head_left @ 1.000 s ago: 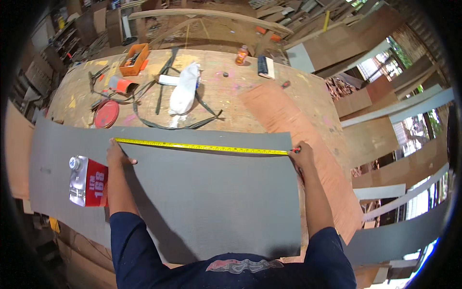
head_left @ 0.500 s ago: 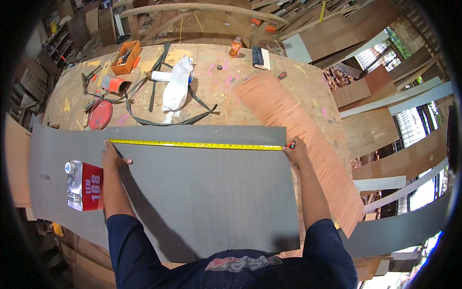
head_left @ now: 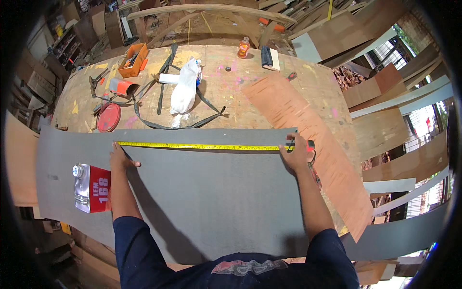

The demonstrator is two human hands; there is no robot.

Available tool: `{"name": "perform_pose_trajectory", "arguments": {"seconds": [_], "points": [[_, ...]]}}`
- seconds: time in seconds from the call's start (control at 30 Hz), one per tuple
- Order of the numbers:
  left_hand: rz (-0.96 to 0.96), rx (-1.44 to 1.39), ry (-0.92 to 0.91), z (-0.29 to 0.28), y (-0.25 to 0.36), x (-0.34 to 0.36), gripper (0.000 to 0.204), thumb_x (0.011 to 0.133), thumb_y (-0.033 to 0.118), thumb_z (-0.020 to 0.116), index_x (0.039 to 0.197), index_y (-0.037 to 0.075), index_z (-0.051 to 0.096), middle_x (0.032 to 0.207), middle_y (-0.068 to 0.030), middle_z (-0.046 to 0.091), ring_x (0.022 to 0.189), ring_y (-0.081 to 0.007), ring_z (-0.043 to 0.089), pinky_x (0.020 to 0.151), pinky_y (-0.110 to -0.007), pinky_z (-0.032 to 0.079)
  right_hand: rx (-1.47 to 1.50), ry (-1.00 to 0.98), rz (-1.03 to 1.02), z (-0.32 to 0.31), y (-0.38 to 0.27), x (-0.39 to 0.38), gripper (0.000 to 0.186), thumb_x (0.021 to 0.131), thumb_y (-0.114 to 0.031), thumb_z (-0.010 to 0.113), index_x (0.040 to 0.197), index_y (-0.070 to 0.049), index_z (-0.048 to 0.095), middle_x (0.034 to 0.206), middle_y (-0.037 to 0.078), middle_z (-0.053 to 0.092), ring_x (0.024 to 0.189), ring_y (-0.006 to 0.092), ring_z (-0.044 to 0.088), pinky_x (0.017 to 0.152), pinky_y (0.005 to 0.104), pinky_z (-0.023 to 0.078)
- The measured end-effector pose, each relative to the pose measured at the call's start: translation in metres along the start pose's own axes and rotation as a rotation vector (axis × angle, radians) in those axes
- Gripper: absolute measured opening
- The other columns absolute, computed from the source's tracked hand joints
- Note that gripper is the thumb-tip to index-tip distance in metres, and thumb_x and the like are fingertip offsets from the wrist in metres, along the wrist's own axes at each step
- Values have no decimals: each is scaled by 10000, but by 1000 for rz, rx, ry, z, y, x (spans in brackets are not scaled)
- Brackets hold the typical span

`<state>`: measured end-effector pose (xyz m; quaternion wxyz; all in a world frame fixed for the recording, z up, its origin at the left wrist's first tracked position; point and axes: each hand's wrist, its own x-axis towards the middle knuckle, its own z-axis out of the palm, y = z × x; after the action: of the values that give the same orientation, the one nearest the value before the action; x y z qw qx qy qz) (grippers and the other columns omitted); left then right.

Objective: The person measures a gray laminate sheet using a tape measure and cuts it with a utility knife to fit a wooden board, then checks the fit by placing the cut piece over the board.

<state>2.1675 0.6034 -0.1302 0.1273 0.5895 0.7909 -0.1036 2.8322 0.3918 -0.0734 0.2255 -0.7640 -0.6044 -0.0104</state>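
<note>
A yellow tape measure blade lies stretched across a grey sheet, roughly level with its far edge. My left hand presses the blade's left end to the sheet with its fingertips, thumb sticking out to the right. At the sheet's right edge my right hand is curled over the blade, thumb along it and index finger raised. Something small and dark shows between those fingers. The red and black tape case sits just right of this hand, its strap hanging down. Beside my left forearm stands a red and silver can.
Under the sheet is a paint-stained wooden table. A reddish veneer strip slants along its right side. Farther off lie a white bag, black straps, a red lid, an orange box and a small bottle.
My right hand has loosened from the tape case, which now shows to its right with the strap hanging. The whole view has shifted slightly; my left hand keeps its place on the sheet.
</note>
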Motion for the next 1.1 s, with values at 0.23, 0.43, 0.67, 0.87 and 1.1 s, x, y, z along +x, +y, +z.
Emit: {"name": "perform_pose_trajectory", "arguments": {"seconds": [0.23,0.43,0.67,0.87,1.1], "points": [[29,-34,21,-11,11,-9,1688,381,431,1070,1673,29,60,1744,-200,174,1480,-504,397,1204,-514,427,288,-61,97,42,16,-18,447,852,-169,826,1215,-47,594,1083,141,660,1020,282,655,938,399,523],[46,11,74,-7,9,-7,1656,382,402,1073,1670,28,102,1723,-239,211,1454,-507,431,1170,-512,463,620,-8,275,60,34,-17,338,936,-238,777,1161,-23,645,1021,110,683,888,205,667,807,341,536],[36,14,40,-4,2,1,1643,354,382,1079,1647,-12,144,1721,-268,180,1468,-507,412,1178,-503,457,1344,31,548,53,50,-9,491,1089,-346,482,980,57,739,728,92,668,637,162,604,646,287,465],[13,4,-21,-8,19,2,1686,341,382,1084,1648,-28,101,1725,-269,156,1533,-492,311,1243,-499,377,1235,-136,525,39,59,-19,319,980,-222,579,968,56,734,734,81,681,585,112,573,550,261,414],[55,-215,36,11,-69,6,1707,341,410,1088,1652,-20,83,1713,-246,233,1542,-413,337,1263,-453,349,1237,-408,503,65,14,4,259,946,-198,599,876,21,718,644,56,602,527,124,522,504,290,408]]}}
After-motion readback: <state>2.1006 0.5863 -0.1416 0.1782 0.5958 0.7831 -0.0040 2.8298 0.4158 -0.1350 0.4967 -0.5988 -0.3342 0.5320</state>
